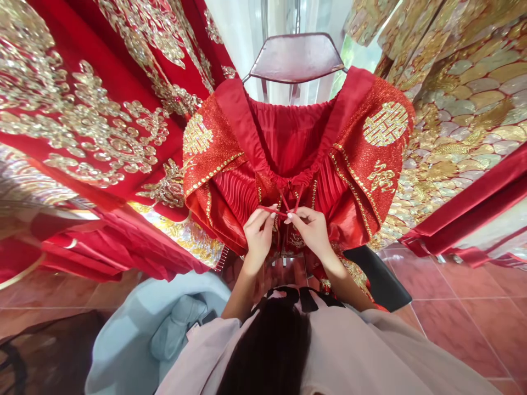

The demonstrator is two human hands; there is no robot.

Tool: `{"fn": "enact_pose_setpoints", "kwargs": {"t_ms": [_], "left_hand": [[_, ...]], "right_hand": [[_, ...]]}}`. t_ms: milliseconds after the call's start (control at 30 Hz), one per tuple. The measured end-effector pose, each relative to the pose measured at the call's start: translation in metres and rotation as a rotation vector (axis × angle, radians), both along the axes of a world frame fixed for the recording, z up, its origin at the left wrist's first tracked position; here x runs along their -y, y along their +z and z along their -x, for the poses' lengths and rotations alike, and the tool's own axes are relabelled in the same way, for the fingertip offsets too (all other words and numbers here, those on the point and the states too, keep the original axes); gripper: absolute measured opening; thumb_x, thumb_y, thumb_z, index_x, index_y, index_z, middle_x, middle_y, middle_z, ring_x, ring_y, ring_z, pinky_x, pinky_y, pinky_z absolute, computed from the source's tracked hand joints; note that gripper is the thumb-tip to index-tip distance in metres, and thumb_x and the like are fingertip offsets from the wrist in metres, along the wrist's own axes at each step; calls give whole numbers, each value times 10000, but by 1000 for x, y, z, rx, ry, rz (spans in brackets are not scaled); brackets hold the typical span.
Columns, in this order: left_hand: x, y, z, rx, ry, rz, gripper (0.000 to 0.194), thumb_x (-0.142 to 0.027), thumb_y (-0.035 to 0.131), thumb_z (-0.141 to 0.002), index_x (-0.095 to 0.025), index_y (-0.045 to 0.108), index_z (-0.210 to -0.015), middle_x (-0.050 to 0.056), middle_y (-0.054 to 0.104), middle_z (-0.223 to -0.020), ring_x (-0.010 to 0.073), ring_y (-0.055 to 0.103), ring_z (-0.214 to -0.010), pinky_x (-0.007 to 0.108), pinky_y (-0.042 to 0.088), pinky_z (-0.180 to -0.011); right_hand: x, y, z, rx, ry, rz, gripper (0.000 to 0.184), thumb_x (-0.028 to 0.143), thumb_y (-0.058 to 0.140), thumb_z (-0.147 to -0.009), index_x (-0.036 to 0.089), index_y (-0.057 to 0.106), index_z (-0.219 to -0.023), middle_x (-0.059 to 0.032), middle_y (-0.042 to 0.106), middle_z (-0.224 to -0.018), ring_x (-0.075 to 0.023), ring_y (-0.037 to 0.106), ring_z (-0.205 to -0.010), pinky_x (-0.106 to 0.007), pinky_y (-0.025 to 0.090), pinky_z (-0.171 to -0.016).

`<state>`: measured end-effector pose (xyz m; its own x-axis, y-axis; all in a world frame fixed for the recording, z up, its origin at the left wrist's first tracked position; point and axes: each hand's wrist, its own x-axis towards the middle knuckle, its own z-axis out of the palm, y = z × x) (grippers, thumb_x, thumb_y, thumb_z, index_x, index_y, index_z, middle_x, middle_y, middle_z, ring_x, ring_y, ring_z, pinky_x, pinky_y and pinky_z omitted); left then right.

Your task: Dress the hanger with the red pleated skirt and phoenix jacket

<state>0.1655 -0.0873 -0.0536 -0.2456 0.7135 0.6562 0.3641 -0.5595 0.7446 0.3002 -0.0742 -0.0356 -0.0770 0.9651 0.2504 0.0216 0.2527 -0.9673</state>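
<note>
A red skirt (230,186) with an elastic waistband, pleats and gold embroidery hangs in front of me from a dark hanger (295,57). Red drawstring cords (285,201) come out at the front of its waistband. My left hand (258,230) pinches a cord between thumb and fingers. Close by on the right, my right hand (309,226) also has its fingertips closed on the cord. Between the two hands the cord crosses in front of the skirt; whether it forms a knot there, I cannot tell.
Red cloth with gold beading (102,120) hangs at the left. On the right hangs a gold scale-patterned garment (469,109). A pale blue chair (123,329) with a cushion stands at lower left. A black flat object (381,277) is at lower right, above red floor tiles (453,318).
</note>
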Motion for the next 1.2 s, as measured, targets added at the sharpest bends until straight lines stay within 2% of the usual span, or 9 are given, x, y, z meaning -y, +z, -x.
{"fn": "enact_pose_setpoints", "kwargs": {"t_ms": [100, 233, 467, 633, 733, 867, 967, 1100, 1200], "left_hand": [[-5, 22, -3, -232, 50, -155, 121, -226, 592, -870, -194, 694, -814, 30, 673, -813, 138, 631, -788, 260, 500, -723], [-10, 32, -20, -72, 161, 37, 84, -210, 676, -783, -179, 599, -773, 11, 592, -788, 117, 574, -706, 237, 472, -661], [-20, 24, -25, 633, -255, 351, 320, -254, 727, -675, -192, 420, -738, -42, 552, -671, 67, 531, -586, 181, 439, -575], [-20, 11, -15, 883, -421, 467, 457, -285, 795, -560, -200, 374, -718, -79, 469, -643, 45, 495, -539, 159, 428, -525], [-21, 4, -11, 898, -277, 417, 390, -191, 728, -565, -200, 372, -725, -83, 438, -641, 46, 486, -553, 156, 424, -528], [-32, 1, 15, 674, 190, 106, 277, -94, 588, -551, -188, 425, -755, -55, 479, -711, 47, 485, -628, 158, 412, -599], [-38, -6, 52, 584, 459, 35, 210, -102, 522, -570, -179, 433, -745, -25, 497, -744, 71, 516, -694, 192, 428, -676], [-28, -17, 78, 484, 468, 124, 210, -127, 532, -558, -168, 487, -759, -1, 528, -770, 105, 526, -711, 235, 435, -713], [-11, -10, 58, 242, 395, 70, 264, -173, 567, -609, -177, 571, -873, 37, 571, -922, 165, 546, -877, 289, 443, -811]], "right_hand": [[4, 1, 7, 46, 22, -39, 185, 310, 582, -789, 156, 634, -700, -26, 673, -665, -131, 619, -640, -233, 476, -650], [9, 1, 10, 147, -18, -86, 182, 269, 539, -794, 161, 576, -652, 2, 620, -623, -107, 557, -584, -212, 424, -595], [12, 1, 8, 222, -28, -100, 199, 302, 532, -822, 165, 600, -694, -20, 662, -678, -130, 604, -636, -236, 459, -658], [14, 4, 4, 188, -8, -91, 193, 312, 541, -838, 170, 630, -741, -27, 685, -700, -140, 640, -678, -241, 483, -693], [15, 6, 2, 223, -10, -112, 208, 296, 539, -838, 168, 617, -694, -12, 658, -646, -120, 613, -622, -220, 460, -650], [17, 11, 1, 279, -2, -126, 269, 290, 530, -835, 166, 573, -600, -3, 620, -589, -100, 563, -559, -207, 421, -596], [19, 13, -1, 260, 2, -103, 280, 300, 530, -833, 166, 564, -590, 0, 607, -577, -93, 540, -535, -200, 402, -558], [18, 11, -4, 205, -8, -76, 255, 306, 529, -830, 169, 561, -617, 7, 589, -570, -92, 530, -537, -196, 408, -556], [17, 9, -4, 211, 6, -74, 253, 319, 523, -835, 170, 554, -632, 5, 586, -582, -96, 531, -554, -201, 414, -571]]}}
